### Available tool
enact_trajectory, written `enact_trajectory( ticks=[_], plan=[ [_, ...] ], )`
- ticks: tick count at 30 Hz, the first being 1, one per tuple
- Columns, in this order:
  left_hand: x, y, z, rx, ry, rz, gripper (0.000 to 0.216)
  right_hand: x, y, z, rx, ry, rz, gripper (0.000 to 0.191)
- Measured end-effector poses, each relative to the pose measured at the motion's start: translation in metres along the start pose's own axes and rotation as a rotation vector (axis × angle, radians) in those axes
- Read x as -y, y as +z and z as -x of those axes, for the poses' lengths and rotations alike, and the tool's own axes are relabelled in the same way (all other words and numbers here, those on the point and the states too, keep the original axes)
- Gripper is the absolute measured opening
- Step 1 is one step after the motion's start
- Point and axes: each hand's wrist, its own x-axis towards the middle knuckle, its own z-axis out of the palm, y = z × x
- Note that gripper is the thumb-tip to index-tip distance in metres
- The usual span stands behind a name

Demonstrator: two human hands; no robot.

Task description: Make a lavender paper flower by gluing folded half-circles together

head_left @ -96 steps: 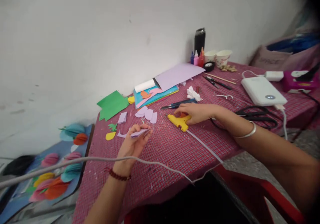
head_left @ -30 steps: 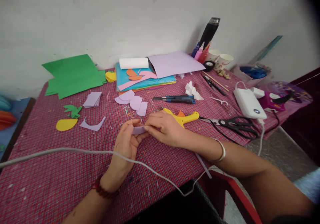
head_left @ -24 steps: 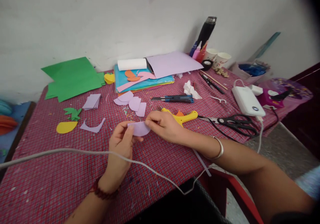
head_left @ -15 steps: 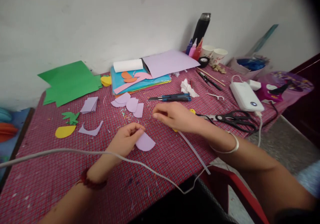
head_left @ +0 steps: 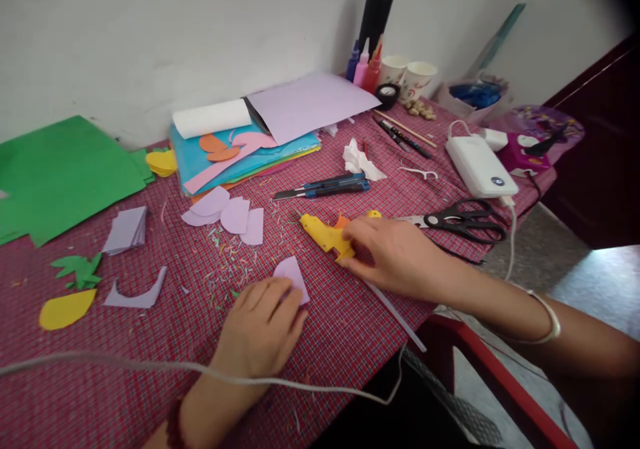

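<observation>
Beneath the fingertips of my left hand lies a light purple paper piece on the table. That hand is flat, with its fingers stretched out over the paper. My right hand has its fingers and thumb on either side of a yellow glue gun, gripping it near the orange trigger. The gun's nozzle points to the left, and a clear glue stick extends behind it toward the table's front edge. Other purple paper cutouts rest beyond my left hand.
A blue utility knife lies beyond the glue gun, and black-handled scissors lie to its right. A white cable crosses in front of my left wrist. Green paper, a power bank and paper cups stand or lie around.
My left hand has put the purple paper piece down and flattened over it. My right hand has moved right and taken hold of the glue gun. The view has shifted right.
</observation>
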Motion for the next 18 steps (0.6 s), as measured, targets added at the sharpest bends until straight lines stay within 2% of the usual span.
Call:
enact_trajectory(
  ticks=[2,6,8,10,13,18],
  plan=[
    [-0.005,0.005,0.001,0.004,0.048,-0.015,0.013,-0.002,-0.002,0.002,-0.004,0.034,-0.008,0.016],
    [0.001,0.012,0.001,-0.021,0.043,-0.02,0.014,-0.005,0.001,0.01,0.119,0.071,-0.074,0.017],
    [0.005,0.014,0.003,-0.041,0.017,-0.013,0.015,-0.007,0.002,0.012,0.089,0.072,-0.114,0.016],
    [0.009,0.015,0.005,-0.052,-0.025,-0.005,0.015,-0.012,0.001,0.013,-0.004,0.061,-0.119,0.014],
    [0.01,0.017,0.006,-0.053,-0.09,0.003,0.016,-0.021,-0.002,0.009,-0.106,-0.011,-0.048,0.015],
    [0.008,0.018,0.0,-0.035,-0.155,0.038,0.012,-0.035,0.003,-0.002,-0.014,-0.126,0.123,0.026]
  ],
)
